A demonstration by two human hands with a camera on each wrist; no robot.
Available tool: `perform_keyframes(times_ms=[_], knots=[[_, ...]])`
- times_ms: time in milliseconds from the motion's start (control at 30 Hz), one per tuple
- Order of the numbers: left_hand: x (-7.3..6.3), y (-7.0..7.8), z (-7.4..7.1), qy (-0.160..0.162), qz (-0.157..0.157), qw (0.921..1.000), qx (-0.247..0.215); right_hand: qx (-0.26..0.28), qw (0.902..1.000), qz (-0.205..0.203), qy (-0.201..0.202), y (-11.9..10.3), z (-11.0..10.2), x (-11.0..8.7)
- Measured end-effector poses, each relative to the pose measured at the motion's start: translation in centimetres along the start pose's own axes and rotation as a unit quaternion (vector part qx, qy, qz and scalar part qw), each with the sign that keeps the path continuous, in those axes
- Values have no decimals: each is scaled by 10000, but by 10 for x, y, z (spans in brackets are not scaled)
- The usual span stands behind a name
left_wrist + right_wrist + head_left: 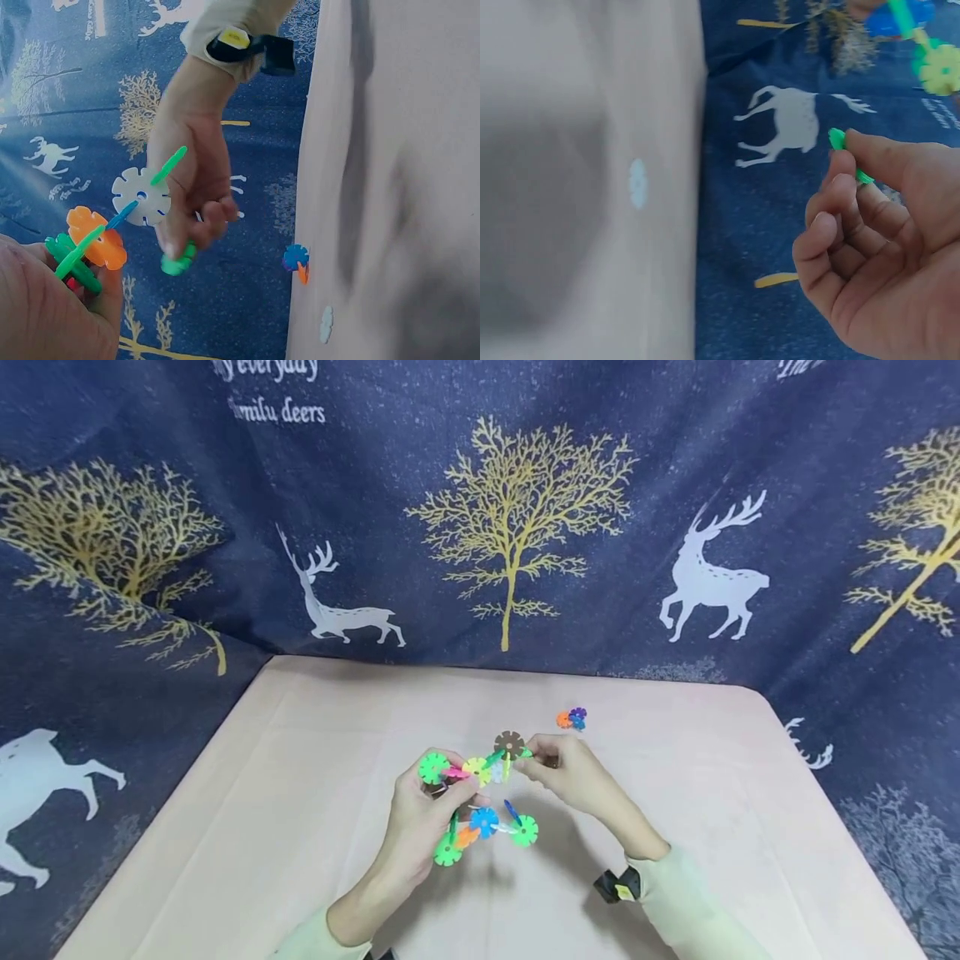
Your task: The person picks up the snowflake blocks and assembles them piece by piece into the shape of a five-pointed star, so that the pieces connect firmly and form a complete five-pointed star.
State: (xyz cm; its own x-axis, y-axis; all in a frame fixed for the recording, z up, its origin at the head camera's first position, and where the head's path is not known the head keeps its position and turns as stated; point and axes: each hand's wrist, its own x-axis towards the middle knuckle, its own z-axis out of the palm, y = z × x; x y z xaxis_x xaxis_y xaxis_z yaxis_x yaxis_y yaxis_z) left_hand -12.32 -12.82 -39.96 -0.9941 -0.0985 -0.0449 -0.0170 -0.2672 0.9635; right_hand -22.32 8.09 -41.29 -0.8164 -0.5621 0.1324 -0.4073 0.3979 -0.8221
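My left hand [423, 818] holds a chain of linked snowflake discs, small notched plastic rounds in several colours. The chain bends around that hand: a brown disc [509, 744] and a yellow disc [476, 770] sit along its upper stretch, while a blue disc [484, 822] and a green disc [524, 831] hang lower. Between thumb and index finger, my right hand [573, 772] pinches a separate green disc [837, 139], seen nearly edge-on in the right wrist view. Its other fingers are curled loosely. In the left wrist view, a white disc [141, 196] of the chain overlaps the right hand.
A small cluster of orange, purple and blue discs [577, 722] lies on the pale tabletop [315, 743], beyond the right hand. A loose pale disc [637, 184] lies on the table too. Dark blue cloth [450, 610] with deer and trees hangs behind the table.
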Motion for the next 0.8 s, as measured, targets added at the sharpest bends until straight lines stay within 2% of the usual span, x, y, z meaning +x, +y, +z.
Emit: perform_keyframes(times_ms=[233, 367, 533, 633, 800], knots=[[1, 1, 3, 148, 12, 9999, 18, 718, 9973, 167, -25, -13, -8, -17], [0, 1, 5, 191, 49, 9998, 63, 1184, 9927, 54, -202, -19, -6, -28], [1, 1, 8, 291, 221, 9993, 65, 1962, 9790, -287, -479, -28, -3, -33], [0, 0, 11, 270, 184, 9995, 0, 2235, 9724, -436, -509, -32, 0, -34], [-1, -2, 14, 125, 134, 9997, -137, 2628, 9636, -337, -364, -36, 3, -33]])
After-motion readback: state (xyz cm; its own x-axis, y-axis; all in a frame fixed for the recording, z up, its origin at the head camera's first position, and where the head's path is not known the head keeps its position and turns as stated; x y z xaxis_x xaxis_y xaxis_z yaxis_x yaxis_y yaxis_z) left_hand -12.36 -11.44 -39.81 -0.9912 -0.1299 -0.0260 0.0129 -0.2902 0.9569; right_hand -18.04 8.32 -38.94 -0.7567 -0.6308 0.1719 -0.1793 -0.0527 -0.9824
